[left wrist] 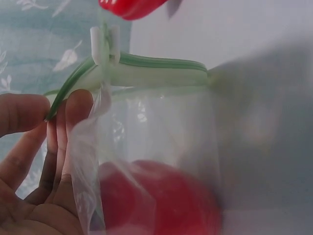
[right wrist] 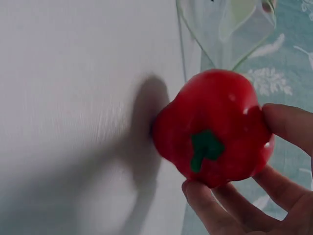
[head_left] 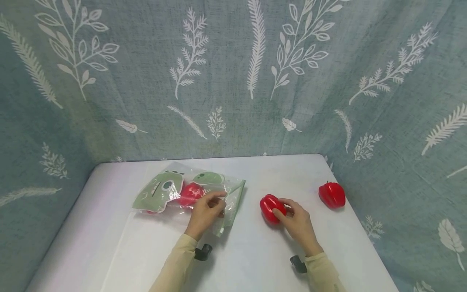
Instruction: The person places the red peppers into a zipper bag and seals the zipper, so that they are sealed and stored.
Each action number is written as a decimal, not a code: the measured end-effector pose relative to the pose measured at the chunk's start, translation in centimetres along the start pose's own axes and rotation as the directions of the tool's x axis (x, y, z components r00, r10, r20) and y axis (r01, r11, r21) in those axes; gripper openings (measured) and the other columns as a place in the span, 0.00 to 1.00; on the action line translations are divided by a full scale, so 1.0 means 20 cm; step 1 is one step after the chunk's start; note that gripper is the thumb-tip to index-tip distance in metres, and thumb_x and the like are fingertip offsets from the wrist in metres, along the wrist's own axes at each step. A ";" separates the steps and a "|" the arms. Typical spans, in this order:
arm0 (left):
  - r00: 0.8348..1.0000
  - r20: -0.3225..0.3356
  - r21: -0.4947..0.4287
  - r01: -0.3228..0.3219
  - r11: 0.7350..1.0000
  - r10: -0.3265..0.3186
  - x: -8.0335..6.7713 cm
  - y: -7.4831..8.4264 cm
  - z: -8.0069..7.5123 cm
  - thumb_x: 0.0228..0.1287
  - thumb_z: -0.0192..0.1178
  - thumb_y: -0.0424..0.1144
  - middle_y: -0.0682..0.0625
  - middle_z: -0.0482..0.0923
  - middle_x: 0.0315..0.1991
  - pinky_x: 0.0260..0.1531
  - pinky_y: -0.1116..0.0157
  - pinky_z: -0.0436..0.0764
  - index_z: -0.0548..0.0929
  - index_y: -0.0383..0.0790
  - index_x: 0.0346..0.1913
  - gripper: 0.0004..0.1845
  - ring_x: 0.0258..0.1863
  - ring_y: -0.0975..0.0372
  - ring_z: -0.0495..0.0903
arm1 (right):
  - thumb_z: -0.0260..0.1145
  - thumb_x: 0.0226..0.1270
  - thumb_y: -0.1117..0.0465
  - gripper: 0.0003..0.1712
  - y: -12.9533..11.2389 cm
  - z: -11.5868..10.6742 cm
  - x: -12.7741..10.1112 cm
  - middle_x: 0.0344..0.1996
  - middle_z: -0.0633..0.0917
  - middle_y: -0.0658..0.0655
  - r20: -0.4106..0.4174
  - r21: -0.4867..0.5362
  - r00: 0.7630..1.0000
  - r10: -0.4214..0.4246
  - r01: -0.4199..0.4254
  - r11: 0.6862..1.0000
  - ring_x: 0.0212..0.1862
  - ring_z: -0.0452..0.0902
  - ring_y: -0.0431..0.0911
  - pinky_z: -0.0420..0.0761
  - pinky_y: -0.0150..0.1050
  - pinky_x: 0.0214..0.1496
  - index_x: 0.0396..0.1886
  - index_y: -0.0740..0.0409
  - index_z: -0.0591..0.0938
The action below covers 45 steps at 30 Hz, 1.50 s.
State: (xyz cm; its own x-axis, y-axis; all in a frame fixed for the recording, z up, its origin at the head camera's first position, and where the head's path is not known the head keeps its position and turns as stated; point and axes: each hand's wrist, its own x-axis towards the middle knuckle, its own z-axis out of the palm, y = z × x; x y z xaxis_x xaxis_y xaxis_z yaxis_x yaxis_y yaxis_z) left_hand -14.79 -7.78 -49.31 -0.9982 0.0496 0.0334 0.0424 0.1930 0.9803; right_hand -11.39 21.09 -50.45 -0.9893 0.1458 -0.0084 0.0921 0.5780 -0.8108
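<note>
A clear zip bag (head_left: 233, 202) with a green dinosaur print lies at the left of the table, a red bell pepper (head_left: 191, 194) showing through its plastic. My left hand (head_left: 208, 211) pinches the bag's green zip edge (left wrist: 68, 83) between thumb and fingers, and the mouth gapes in the left wrist view. To the right of the bag, my right hand (head_left: 297, 221) grips another red bell pepper (head_left: 270, 208) by thumb and fingers. Its green stem (right wrist: 206, 147) faces the right wrist camera.
A further red bell pepper (head_left: 332, 195) sits near the right edge of the white table (head_left: 248, 259). Blue-green leaf-print curtains (head_left: 226, 81) hang behind the table and along both sides. A white slider (left wrist: 105, 45) sits on the bag's zip.
</note>
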 end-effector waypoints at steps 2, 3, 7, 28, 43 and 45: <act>1.000 -0.002 -0.001 0.001 1.000 -0.001 0.00 0.00 0.00 0.63 0.67 0.29 0.42 0.82 0.38 0.32 0.57 0.88 0.86 0.37 0.54 0.16 0.34 0.52 0.84 | 0.74 0.64 0.49 0.31 -0.01 0.03 0.00 0.61 0.81 0.59 0.014 0.025 1.000 -0.010 0.010 1.000 0.60 0.79 0.58 0.82 0.52 0.57 0.64 0.53 0.79; 1.000 -0.002 0.002 0.000 1.000 0.000 0.00 0.00 0.00 0.63 0.67 0.29 0.43 0.82 0.37 0.32 0.58 0.88 0.86 0.37 0.54 0.16 0.33 0.52 0.84 | 0.74 0.65 0.49 0.30 -0.01 0.04 0.00 0.61 0.81 0.58 0.018 0.034 1.000 -0.013 0.012 0.999 0.60 0.79 0.58 0.82 0.51 0.57 0.63 0.53 0.79; 1.000 0.008 0.008 0.002 1.000 -0.002 0.01 -0.01 -0.01 0.63 0.66 0.28 0.43 0.81 0.36 0.31 0.60 0.88 0.87 0.38 0.52 0.15 0.32 0.55 0.84 | 0.74 0.65 0.49 0.28 -0.03 0.10 0.00 0.60 0.82 0.57 0.029 0.071 1.000 -0.003 0.001 0.997 0.59 0.81 0.56 0.83 0.50 0.57 0.62 0.52 0.80; 0.999 0.017 0.025 0.027 0.999 -0.028 0.01 0.00 -0.02 0.64 0.65 0.31 0.45 0.82 0.37 0.33 0.61 0.88 0.87 0.43 0.53 0.15 0.33 0.56 0.84 | 0.68 0.68 0.43 0.30 -0.16 0.33 0.01 0.57 0.82 0.59 0.058 0.182 0.998 0.009 -0.020 0.983 0.51 0.85 0.53 0.86 0.46 0.50 0.60 0.56 0.77; 0.999 0.015 0.071 0.036 0.997 -0.037 0.00 -0.01 -0.02 0.66 0.66 0.34 0.47 0.82 0.39 0.37 0.58 0.88 0.87 0.47 0.55 0.15 0.37 0.55 0.83 | 0.64 0.72 0.45 0.27 -0.27 0.48 0.04 0.57 0.82 0.60 0.116 0.231 0.991 -0.072 0.043 0.972 0.50 0.85 0.52 0.84 0.49 0.55 0.60 0.58 0.76; 0.999 0.014 0.068 0.040 0.997 -0.041 -0.01 -0.01 -0.02 0.66 0.66 0.34 0.47 0.82 0.39 0.37 0.59 0.88 0.87 0.47 0.55 0.15 0.38 0.55 0.82 | 0.63 0.73 0.47 0.24 -0.28 0.49 0.04 0.57 0.82 0.59 0.112 0.216 0.989 -0.091 0.066 0.974 0.51 0.84 0.51 0.83 0.50 0.56 0.59 0.57 0.76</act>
State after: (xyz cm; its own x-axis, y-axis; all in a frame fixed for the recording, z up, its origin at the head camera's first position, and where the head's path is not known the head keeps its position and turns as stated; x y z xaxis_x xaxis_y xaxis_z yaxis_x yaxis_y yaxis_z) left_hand -14.71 -8.30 -49.39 -0.9984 0.0557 -0.0095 0.0053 0.2611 0.9653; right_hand -13.77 10.07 -51.73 -1.0000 0.0015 0.0003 0.0003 0.3996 -0.9167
